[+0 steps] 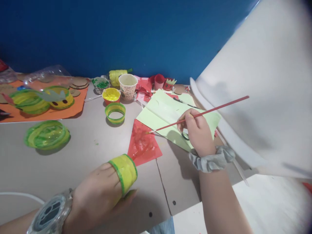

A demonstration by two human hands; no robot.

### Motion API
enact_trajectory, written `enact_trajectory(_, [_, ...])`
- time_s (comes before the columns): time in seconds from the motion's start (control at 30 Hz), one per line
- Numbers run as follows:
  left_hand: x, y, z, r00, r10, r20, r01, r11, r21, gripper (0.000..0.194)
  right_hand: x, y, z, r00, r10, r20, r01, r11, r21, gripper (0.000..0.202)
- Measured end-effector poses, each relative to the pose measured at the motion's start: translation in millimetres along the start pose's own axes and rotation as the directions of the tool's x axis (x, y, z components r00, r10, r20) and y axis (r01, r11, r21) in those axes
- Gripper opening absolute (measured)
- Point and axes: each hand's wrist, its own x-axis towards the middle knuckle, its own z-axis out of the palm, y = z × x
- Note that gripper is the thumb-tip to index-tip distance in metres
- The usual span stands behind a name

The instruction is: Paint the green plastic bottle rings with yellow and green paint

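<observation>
My right hand [196,131] is closed around a thin red paintbrush [224,105]. The brush tip touches a red paper piece [143,143] that has a wet, shiny patch. Around the fingers of my left hand [97,187] sits a yellow ring with green edges [125,172]; the fingers are inside it and the thumb reaches out below. This hand is just left of and below the red paper. Light green paper [163,112] lies under and beyond my right hand, with a dark scissor handle [185,134] partly hidden by the fingers.
A green-yellow ring [115,113], a yellow paint cup [111,95], a green paint cup [100,84] and a paper cup [128,86] stand behind. At left are a green plastic piece [47,135] and orange paper [78,109]. A white panel [268,91] rises at right.
</observation>
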Motion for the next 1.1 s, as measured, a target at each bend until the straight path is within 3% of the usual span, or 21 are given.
enact_trajectory(0.17, [-2.0,1.5,-2.4,0.998,0.047,-0.038,-0.04,0.987,0.153,0.033,0.8,1.7,-4.4,0.999,-0.005,-0.033,0.004,1.0,-0.026,0.027])
enact_trajectory(0.3, [-2.5,2.4,-2.6,0.998,0.061,-0.033,-0.055,0.983,0.176,0.039,0.8,0.6,-3.7,0.997,-0.005,-0.072,0.001,0.999,-0.048,0.026])
enact_trajectory(0.5, [-6.0,0.6,2.0,0.998,0.055,-0.01,-0.052,0.986,0.159,0.025,-1.1,-3.3,0.0,0.996,-0.02,-0.092,0.012,0.997,-0.079,0.025])
enact_trajectory(0.6, [-7.3,-0.3,3.1,0.997,0.072,0.017,-0.073,0.99,0.124,0.02,-3.1,-3.6,2.0,0.999,-0.007,-0.051,0.0,0.992,-0.126,0.022])
enact_trajectory(0.8, [-10.3,-2.1,6.7,0.998,0.064,0.021,-0.067,0.987,0.148,0.019,-7.0,0.4,15.4,0.988,0.051,0.147,-0.018,0.976,-0.215,0.027])
enact_trajectory(0.97, [-13.7,-3.7,10.1,0.998,0.069,0.013,-0.07,0.989,0.127,0.021,-3.3,4.7,12.1,0.989,0.06,0.137,-0.04,0.989,-0.144,0.029])
enact_trajectory(1.1, [-14.1,-3.6,10.6,0.996,0.067,-0.051,-0.064,0.996,0.061,0.023,-1.4,-2.1,14.1,0.991,0.041,0.131,-0.048,0.998,0.047,0.024])
